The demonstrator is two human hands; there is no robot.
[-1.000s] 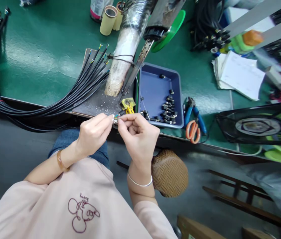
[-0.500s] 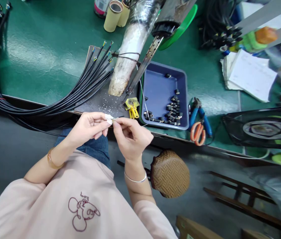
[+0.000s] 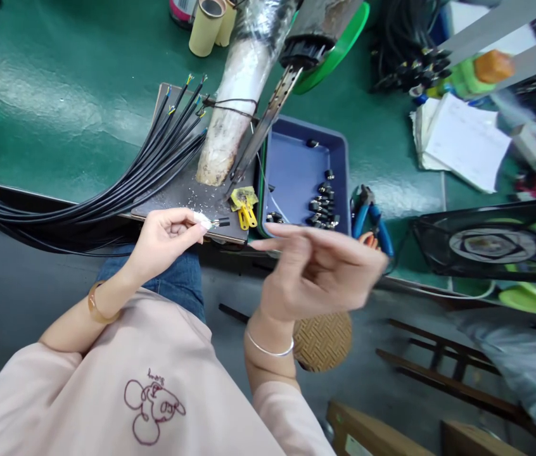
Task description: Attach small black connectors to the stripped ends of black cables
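My left hand (image 3: pixel 168 237) is closed in a pinch at the front edge of the bench. Between its fingertips is a small part with thin black tube-like ends (image 3: pixel 221 221) pointing right; its kind I cannot make out. White material covers the tip of a finger there. My right hand (image 3: pixel 320 269) is apart from it, in front of the blue tray (image 3: pixel 299 126), slightly blurred. Its fingers are stretched out, with nothing visible in them. Small black connector pieces (image 3: pixel 324 206) lie in the tray. A soldering iron (image 3: pixel 261 130) slants down towards a yellow piece with a sponge (image 3: pixel 245 206).
Black cables (image 3: pixel 125 190) with stripped coloured ends lie at left across a dark board. A plastic-wrapped tube (image 3: pixel 220 126) stands beside the iron. Blue-handled pliers (image 3: pixel 367 215), papers (image 3: pixel 467 142) and a black fan-like unit (image 3: pixel 496 244) lie to the right. A woven-topped stool (image 3: pixel 325 342) stands below.
My right hand has let go of the small part, moved right and opened its fingers. My left hand still pinches the part, whose black ends now show. The view has shifted slightly.
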